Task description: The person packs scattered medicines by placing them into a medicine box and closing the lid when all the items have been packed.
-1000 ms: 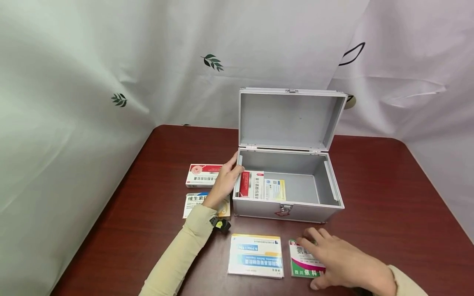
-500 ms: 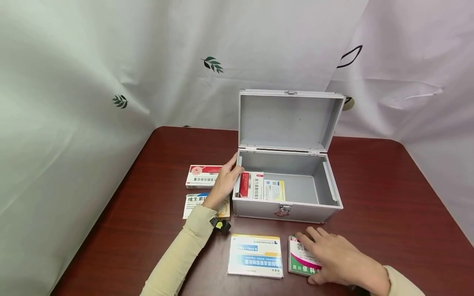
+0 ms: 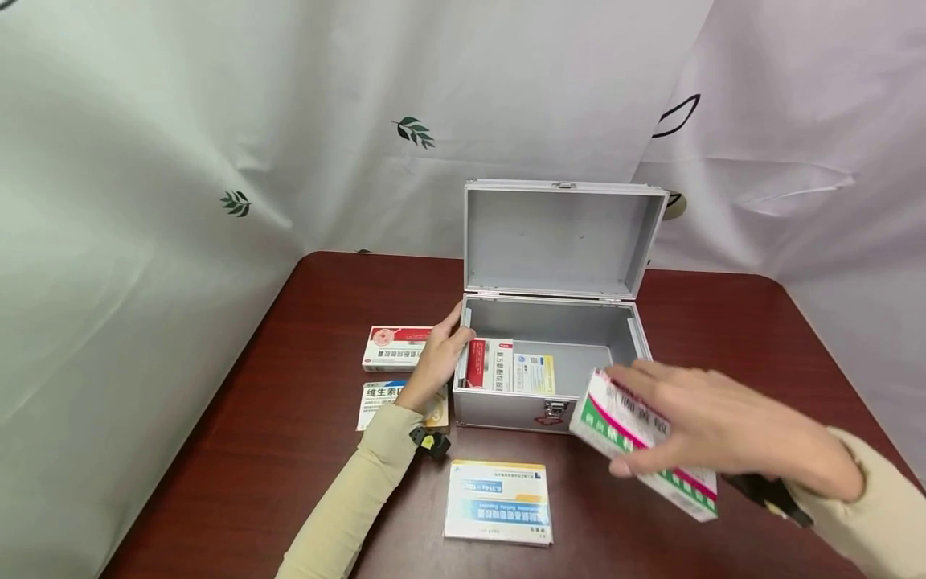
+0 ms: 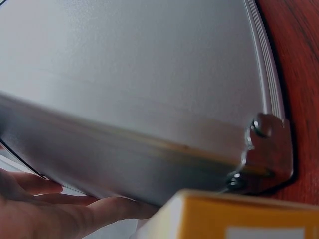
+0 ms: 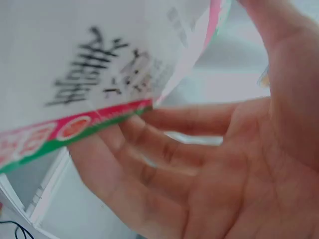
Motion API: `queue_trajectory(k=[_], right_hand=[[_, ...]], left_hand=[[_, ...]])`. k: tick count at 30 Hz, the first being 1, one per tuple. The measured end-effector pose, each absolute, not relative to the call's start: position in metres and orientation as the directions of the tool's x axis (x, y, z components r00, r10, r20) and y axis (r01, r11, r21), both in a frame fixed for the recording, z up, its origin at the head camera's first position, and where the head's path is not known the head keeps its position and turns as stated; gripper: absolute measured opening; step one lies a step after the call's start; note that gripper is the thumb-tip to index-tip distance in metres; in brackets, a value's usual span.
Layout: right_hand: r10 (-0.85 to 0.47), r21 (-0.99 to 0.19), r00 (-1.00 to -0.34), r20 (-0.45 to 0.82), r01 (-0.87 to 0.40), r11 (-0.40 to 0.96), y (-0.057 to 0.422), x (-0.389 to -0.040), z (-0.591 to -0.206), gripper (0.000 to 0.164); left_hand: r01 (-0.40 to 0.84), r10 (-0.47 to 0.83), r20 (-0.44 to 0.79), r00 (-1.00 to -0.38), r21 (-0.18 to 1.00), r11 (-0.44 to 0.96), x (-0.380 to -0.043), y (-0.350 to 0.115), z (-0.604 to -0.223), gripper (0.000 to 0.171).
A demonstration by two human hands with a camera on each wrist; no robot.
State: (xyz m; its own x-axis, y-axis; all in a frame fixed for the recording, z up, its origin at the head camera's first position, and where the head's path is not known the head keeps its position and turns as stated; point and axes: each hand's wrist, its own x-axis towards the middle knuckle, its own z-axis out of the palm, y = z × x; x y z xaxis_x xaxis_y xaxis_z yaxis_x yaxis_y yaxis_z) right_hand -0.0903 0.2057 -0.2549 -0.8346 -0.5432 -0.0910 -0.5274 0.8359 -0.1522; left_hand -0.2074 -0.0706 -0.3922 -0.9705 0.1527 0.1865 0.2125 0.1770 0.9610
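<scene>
My right hand (image 3: pixel 712 414) grips a white, green and magenta medicine box (image 3: pixel 633 418), held tilted in the air before the case's front right corner. In the right wrist view, the fingers (image 5: pixel 164 169) lie along the medicine box's edge (image 5: pixel 114 64). My left hand (image 3: pixel 436 362) holds the left wall of an open silver metal case (image 3: pixel 499 410), its thumb at the rim. Seen from the left wrist, its fingers (image 4: pixel 79 214) are against the case's side (image 4: pixel 149 74). Inside the case, at the left, are a red-and-white medicine box (image 3: pixel 492 366) and a white-and-yellow one (image 3: pixel 535 374).
Left of the case lie another red-and-white medicine box (image 3: pixel 394 350) and a vitamin box (image 3: pixel 376 402), both partly behind the left hand and arm. A blue-and-white capsule box (image 3: pixel 499 503) lies in front. The case lid (image 3: pixel 564 241) stands raised at the back.
My right hand has picked up the green and magenta medicine box from the table, lifting it up towards the case and tilting it. The left hand has kept its place on the case.
</scene>
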Motion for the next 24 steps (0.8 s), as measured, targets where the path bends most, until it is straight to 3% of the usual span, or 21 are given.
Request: queue_trajectory(k=[6, 9, 18, 24], right_hand=[[-0.469, -0.304, -0.864, -0.183, -0.404, 0.863, 0.197, -0.135, -0.242, 0.066], [-0.427, -0.32, -0.866, -0.26, -0.339, 0.884, 0.19, -0.161, -0.246, 0.056], [-0.292, -0.227, -0.802, -0.52, -0.2, 0.953, 0.176, -0.219, -0.287, 0.067], [-0.239, -0.177, -0.791, -0.564, -0.167, 0.97, 0.169, -0.233, -0.305, 0.065]], left_hand=[[0.21, 0.147, 0.185, -0.972, 0.96, 0.184, -0.206, -0.07, -0.392, 0.052], [0.206, 0.142, 0.182, -0.973, 0.962, 0.178, -0.206, -0.07, -0.391, 0.052], [0.201, 0.129, 0.178, -0.976, 0.96, 0.196, -0.207, -0.07, -0.392, 0.052], [0.211, 0.124, 0.188, -0.974, 0.956, 0.202, -0.207, -0.069, -0.392, 0.052]])
